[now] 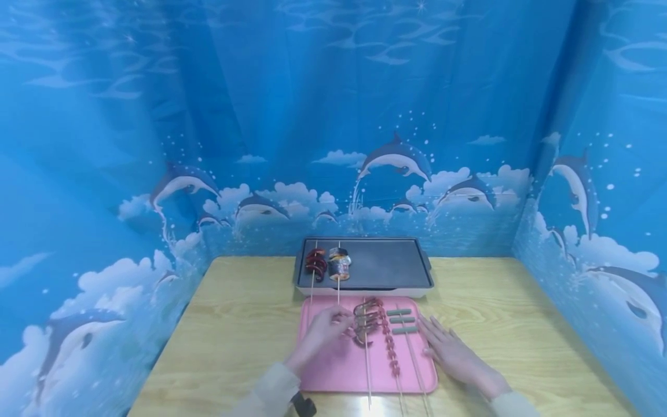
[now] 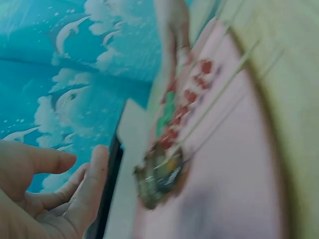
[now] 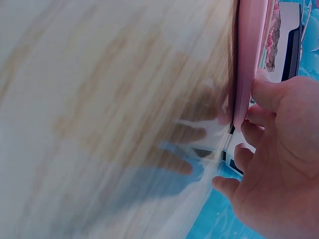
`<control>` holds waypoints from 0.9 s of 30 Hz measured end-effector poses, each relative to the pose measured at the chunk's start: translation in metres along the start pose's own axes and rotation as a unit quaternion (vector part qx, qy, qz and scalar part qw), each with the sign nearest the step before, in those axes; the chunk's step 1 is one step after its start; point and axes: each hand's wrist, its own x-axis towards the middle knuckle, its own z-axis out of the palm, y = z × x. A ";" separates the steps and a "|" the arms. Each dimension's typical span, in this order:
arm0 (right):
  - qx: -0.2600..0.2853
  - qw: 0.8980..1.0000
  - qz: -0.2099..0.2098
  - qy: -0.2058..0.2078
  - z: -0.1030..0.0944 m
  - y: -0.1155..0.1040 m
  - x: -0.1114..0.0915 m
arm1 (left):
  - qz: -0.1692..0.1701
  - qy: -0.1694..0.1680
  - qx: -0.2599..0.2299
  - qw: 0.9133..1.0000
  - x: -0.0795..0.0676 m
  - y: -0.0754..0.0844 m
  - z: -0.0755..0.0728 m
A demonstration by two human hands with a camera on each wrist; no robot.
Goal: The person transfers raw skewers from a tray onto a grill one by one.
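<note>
Honestly, can't read any text, labels, brands, numbers or signs in any of the three views.
</note>
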 end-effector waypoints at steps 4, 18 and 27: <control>-0.005 1.000 0.007 -0.005 0.001 0.001 0.000 | -0.021 -0.039 0.006 0.999 -0.011 -0.012 0.014; 0.002 1.000 -0.004 0.005 -0.003 -0.003 0.000 | -0.082 -0.106 -0.098 0.986 -0.031 -0.035 0.046; 0.002 1.000 0.011 -0.012 -0.006 -0.005 0.001 | -0.081 -0.099 -0.105 0.986 -0.036 -0.036 0.048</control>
